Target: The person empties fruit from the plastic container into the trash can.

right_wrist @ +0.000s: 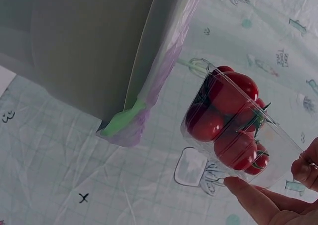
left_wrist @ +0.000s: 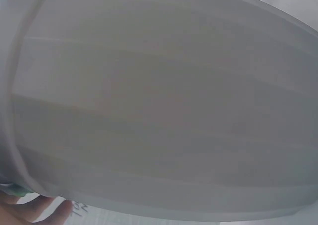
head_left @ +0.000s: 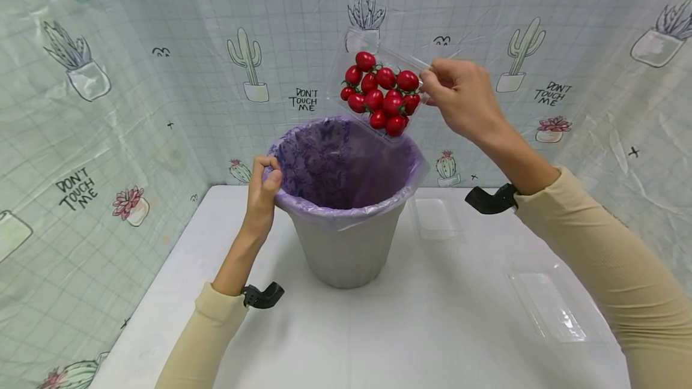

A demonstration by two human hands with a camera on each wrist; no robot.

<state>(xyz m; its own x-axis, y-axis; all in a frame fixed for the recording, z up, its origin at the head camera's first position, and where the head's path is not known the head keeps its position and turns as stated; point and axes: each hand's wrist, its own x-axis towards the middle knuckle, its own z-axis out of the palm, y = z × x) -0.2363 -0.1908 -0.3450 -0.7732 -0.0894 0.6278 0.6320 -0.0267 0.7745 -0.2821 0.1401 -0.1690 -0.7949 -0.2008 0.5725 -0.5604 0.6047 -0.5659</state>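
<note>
A pale grey trash bin (head_left: 348,251) stands upright, a purple bag (head_left: 346,216) lining it and folded over its rim. My left hand (head_left: 262,194) grips the bin's left rim through the bag. In the left wrist view the bin wall (left_wrist: 164,106) fills most of the picture, with a few fingers (left_wrist: 59,212) at the lower left corner. With thumb and fingers, my right hand (head_left: 462,98) pinches one edge of a transparent plastic box (head_left: 336,80), held tilted over the bin's far right rim. Red cherry tomatoes (head_left: 374,99) with green stems lie inside it; several show in the right wrist view too (right_wrist: 233,120).
Two transparent plastic trays lie on the white table: one tray (head_left: 435,218) right of the bin, another tray (head_left: 548,305) nearer, beside the right forearm. A cactus-printed sheet (head_left: 200,77) hangs behind and at both sides. Each wrist wears a black camera mount (head_left: 263,296).
</note>
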